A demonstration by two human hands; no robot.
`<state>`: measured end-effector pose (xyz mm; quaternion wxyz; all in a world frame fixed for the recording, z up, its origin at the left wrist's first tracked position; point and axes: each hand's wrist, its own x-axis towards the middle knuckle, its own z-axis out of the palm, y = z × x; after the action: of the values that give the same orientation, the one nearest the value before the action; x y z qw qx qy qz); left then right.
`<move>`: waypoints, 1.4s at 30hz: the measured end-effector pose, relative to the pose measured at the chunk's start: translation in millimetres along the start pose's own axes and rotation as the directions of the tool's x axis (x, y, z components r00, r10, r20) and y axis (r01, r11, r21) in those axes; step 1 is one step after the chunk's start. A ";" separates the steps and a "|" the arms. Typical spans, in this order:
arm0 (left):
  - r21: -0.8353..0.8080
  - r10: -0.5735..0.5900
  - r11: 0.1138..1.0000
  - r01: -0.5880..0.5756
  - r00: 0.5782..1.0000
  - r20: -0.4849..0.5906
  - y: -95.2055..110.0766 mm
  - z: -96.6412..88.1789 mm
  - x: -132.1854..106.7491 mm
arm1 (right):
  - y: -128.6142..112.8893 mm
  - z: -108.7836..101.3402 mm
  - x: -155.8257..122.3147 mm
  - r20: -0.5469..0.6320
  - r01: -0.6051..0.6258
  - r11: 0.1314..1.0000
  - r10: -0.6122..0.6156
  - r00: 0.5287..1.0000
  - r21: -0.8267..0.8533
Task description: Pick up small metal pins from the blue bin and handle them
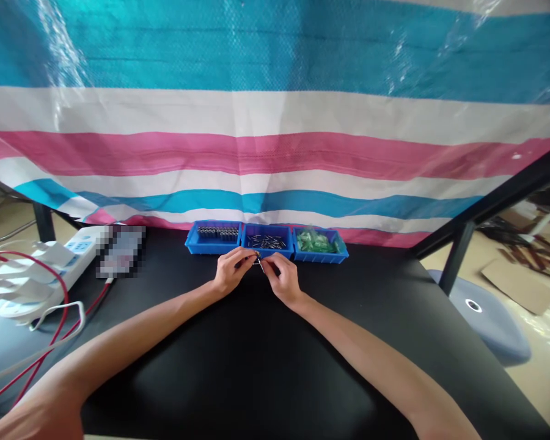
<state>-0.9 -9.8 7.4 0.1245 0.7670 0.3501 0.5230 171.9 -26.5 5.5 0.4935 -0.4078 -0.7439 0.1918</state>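
Just in front of the middle blue bin (269, 252), my left hand (230, 269) and my right hand (283, 278) meet with their fingertips pinched. Between them shows a small, thin, shiny metal pin (260, 264), its lower end by my right fingers. A tiny dark part at my left fingertips is too small to name. Thin metal pieces (268, 241) lie loose in the middle bin. The left blue bin (211, 247) holds rows of short dark cylinders (217, 233). In the right blue bin (323, 257) are green pieces in clear plastic (316, 241).
On the left lie a white power strip (80, 250) with plugged-in chargers, a blurred-out phone (120, 250) and red and white cables (64, 293). A striped plastic sheet (275, 153) hangs behind the black table (238, 366). A grey stool (490, 324) stands at the right.
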 end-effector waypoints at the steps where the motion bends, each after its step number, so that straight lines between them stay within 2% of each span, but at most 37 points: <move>1: 0.000 0.001 1.000 -0.001 1.000 0.004 -0.1 0.1 0.1 | 0.0 -0.1 0.1 -0.004 -0.004 1.000 0.004 1.000 0.001; 11: 0.038 -0.006 0.999 0.005 0.999 0.032 2.6 -0.1 0.3 | -2.1 -1.5 1.3 -0.083 -0.113 0.994 0.112 0.990 -0.006; 15: 0.044 -0.008 0.999 0.006 1.000 0.030 2.6 0.3 0.1 | 2.3 -1.4 2.2 -0.142 -0.202 0.979 0.201 0.969 0.006; 23: 0.060 -0.017 0.998 0.015 0.999 0.034 3.5 0.5 1.0 | 9.0 -0.6 4.3 -0.166 -0.363 0.931 0.362 0.917 0.027; 42: 0.058 -0.019 0.998 0.016 0.999 0.049 4.9 0.5 1.5 | 7.0 -1.7 5.8 -0.141 -0.341 0.940 0.338 0.930 0.004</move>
<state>1.8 -12.2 11.0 0.1153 0.7800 0.3686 0.4924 175.3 -18.0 4.7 0.4997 -0.5477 -0.6277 0.2374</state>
